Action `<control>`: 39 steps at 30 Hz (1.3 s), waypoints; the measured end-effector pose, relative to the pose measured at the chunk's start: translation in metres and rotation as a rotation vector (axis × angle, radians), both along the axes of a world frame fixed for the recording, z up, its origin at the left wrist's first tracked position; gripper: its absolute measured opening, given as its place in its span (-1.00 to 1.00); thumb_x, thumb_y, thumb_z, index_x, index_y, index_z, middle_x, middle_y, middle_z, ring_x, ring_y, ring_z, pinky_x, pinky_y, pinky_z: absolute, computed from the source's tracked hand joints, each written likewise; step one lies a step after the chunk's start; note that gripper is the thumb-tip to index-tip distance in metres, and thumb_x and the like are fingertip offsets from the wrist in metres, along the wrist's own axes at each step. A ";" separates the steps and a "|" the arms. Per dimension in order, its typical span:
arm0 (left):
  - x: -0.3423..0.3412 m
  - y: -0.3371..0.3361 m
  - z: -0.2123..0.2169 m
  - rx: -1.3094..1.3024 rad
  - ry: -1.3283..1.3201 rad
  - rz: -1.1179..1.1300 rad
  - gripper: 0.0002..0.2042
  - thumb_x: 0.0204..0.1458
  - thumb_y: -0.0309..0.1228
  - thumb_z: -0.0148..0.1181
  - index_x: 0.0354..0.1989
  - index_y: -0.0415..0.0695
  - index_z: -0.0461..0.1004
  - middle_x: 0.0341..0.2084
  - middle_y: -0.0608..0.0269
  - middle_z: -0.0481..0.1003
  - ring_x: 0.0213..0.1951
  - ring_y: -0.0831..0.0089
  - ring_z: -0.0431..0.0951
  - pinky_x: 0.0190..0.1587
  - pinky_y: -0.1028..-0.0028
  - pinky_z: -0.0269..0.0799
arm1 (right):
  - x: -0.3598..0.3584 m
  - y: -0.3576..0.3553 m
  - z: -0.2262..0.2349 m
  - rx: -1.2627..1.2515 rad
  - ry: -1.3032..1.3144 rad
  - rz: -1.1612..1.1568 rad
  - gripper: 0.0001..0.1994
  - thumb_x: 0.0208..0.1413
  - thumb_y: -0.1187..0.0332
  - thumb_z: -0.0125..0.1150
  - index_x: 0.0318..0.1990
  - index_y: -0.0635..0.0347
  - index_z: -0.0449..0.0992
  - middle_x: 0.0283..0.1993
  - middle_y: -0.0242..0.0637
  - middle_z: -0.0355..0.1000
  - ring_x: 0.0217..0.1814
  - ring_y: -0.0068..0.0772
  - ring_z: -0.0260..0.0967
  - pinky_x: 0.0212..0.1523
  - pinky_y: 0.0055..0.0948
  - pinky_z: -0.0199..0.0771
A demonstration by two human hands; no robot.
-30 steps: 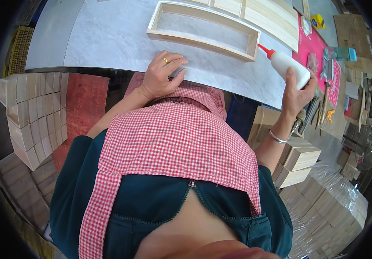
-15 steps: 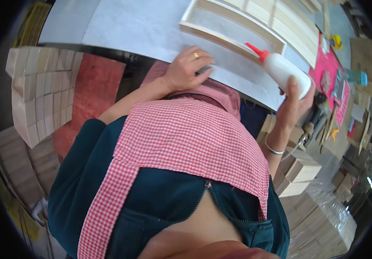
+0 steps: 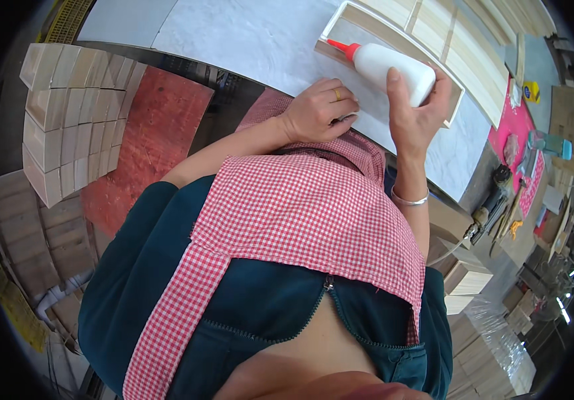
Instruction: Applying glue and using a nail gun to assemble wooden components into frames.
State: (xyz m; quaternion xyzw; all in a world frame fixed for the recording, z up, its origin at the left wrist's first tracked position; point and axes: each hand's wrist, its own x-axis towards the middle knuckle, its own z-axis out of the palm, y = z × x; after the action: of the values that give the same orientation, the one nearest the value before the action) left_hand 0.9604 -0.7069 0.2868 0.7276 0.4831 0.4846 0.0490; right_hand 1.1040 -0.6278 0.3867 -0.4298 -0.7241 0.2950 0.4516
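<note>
In my right hand (image 3: pixel 420 100) is a white squeeze bottle (image 3: pixel 393 70) with a red pointed nozzle, like a glue bottle. It lies tilted, its tip pointing left over the near side of a shallow pale wooden frame (image 3: pixel 335 19). The bottle hides part of that frame, so I cannot tell whether the tip touches the wood. My left hand (image 3: pixel 323 110) is curled at the table's near edge, fingertips drawn together. Something small and dark shows between its thumb and fingers, too little to name.
Pale wooden pieces (image 3: pixel 460 40) lie beyond the frame on the grey-white table (image 3: pixel 233 40). Stacked wooden boxes (image 3: pixel 77 113) stand at the left by a red board (image 3: pixel 160 120). A pink surface with a clear container (image 3: pixel 548 143) is at the right, near an air-tool-like object (image 3: pixel 490 207).
My right hand has brought the bottle left and up, turning its nozzle more level over the frame's near side. My left hand, still curled, appears slightly farther right as the whole view shifts.
</note>
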 end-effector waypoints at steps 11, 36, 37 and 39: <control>0.001 0.001 0.003 -0.034 -0.014 -0.029 -0.85 -0.13 -0.54 0.32 -0.33 -0.17 0.56 -0.31 0.25 0.56 -0.32 0.37 0.46 -0.13 0.47 0.39 | 0.064 -0.005 0.015 0.008 -0.098 -0.154 -0.49 0.00 0.26 0.46 0.03 0.31 0.39 -0.15 -0.11 0.44 -0.21 -0.27 0.42 -0.17 -0.36 0.49; 0.006 0.005 0.007 -0.083 -0.012 -0.019 -0.84 -0.13 -0.54 0.30 -0.32 -0.16 0.56 -0.36 0.27 0.56 -0.33 0.41 0.44 -0.17 0.48 0.40 | 0.187 -0.016 0.030 -0.050 -0.127 -0.573 -0.50 0.03 0.26 0.44 0.03 0.35 0.40 -0.12 -0.07 0.45 -0.19 -0.26 0.42 -0.13 -0.37 0.50; 0.006 0.006 0.009 -0.096 -0.010 -0.015 -0.84 -0.13 -0.54 0.31 -0.32 -0.16 0.56 -0.35 0.26 0.56 -0.32 0.40 0.45 -0.16 0.47 0.41 | 0.189 -0.014 0.030 -0.057 -0.128 -0.580 -0.51 0.04 0.27 0.43 0.04 0.35 0.39 -0.12 -0.07 0.44 -0.21 -0.26 0.42 -0.14 -0.37 0.50; 0.006 0.003 0.014 -0.124 -0.003 -0.009 -0.84 -0.13 -0.55 0.30 -0.32 -0.18 0.56 -0.34 0.23 0.57 -0.30 0.35 0.47 -0.14 0.43 0.42 | 0.193 -0.013 0.031 -0.047 -0.125 -0.598 -0.51 0.04 0.28 0.42 0.04 0.35 0.39 -0.12 -0.06 0.44 -0.22 -0.25 0.42 -0.15 -0.37 0.50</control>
State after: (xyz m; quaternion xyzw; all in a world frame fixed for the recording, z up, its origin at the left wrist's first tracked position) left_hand 0.9660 -0.7039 0.3005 0.7247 0.5088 0.4544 0.0968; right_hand 1.2970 -0.6409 0.4173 -0.6515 -0.5848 0.1388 0.4629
